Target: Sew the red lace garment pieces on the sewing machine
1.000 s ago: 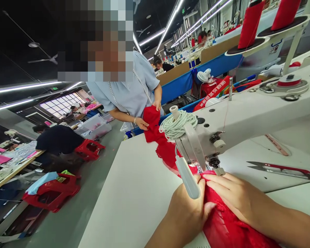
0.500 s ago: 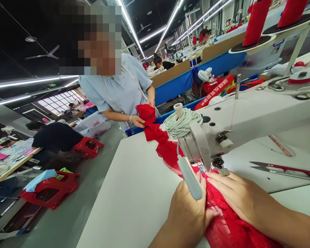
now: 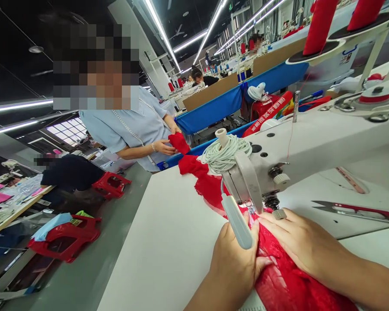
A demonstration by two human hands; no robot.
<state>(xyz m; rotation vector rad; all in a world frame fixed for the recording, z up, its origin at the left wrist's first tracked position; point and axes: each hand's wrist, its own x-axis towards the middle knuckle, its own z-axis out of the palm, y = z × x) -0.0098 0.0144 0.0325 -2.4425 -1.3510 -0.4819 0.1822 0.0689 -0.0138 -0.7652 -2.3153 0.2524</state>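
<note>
Red lace fabric (image 3: 287,280) lies under the needle area (image 3: 251,208) of a white sewing machine (image 3: 324,121) and spreads toward me. My left hand (image 3: 231,259) is closed on its left edge, fingertips close to the presser foot and thumb over the cloth; a grey-white lamp bar (image 3: 238,226) hides part of the fingers. On the right side of the cloth my right hand (image 3: 306,239) lies flat, fingers stretched toward the needle. Beyond the machine head, more red fabric (image 3: 210,185) trails across the white table (image 3: 168,242). A co-worker's hands (image 3: 166,147) hold red cloth at the far edge.
Thread snips (image 3: 356,211) lie right of the machine. A coil of pale cord (image 3: 227,153) sits around a post on the machine head. Red thread cones (image 3: 320,28) stand upper right. Red stools (image 3: 65,237) are on the floor at left.
The co-worker has shifted left and leans differently, their hands slightly left and lower with the red cloth. My hands keep nearly the same place at the needle. The view has shifted slightly.
</note>
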